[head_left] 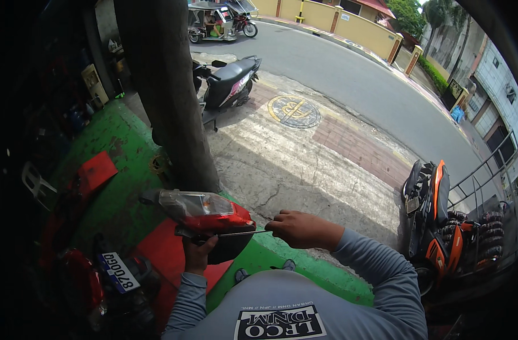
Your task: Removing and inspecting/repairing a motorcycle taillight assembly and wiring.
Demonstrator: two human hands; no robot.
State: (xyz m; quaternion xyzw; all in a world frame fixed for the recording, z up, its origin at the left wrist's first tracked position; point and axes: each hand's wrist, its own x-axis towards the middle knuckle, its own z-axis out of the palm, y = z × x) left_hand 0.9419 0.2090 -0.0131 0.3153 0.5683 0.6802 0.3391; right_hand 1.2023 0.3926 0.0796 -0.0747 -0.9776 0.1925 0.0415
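— Standing close ahead: a thick dark post (168, 96), rising from the green painted floor (117, 147) and blocking the ground behind it. Beyond that, a black scooter (227, 82) parked on the pale cracked pavement (304, 164), near a round emblem (294, 110) set in the ground.

— And to the sides?

— To the right, an orange and black motorbike (437, 221) beside a metal railing (485, 170). To the left, a flat red panel (97, 170) lying on the green floor, well apart from the hands. Lower left, a red bike's rear end with a white number plate (118, 272). Far up the grey road (355, 79), a roofed tricycle (213, 22).

— The thing in hand?

— A tail light unit (205, 218): clear lens on top, glossy red shell below, black underside. Held up low in the middle of the view, just in front of the chest, over the green floor's edge. Left hand (199, 255) under it, grip closed on its lower black part. Right hand (298, 228) clenched on a thin screwdriver (242, 232), lying level, tip against the unit's right side.

— Anything hard to make out?

— Screwdriver handle hidden inside the fist. Exact spot of the tip unclear. Whole left edge sunk in shadow, shelves there only dim shapes. Fingers of the left hand partly hidden behind the unit.
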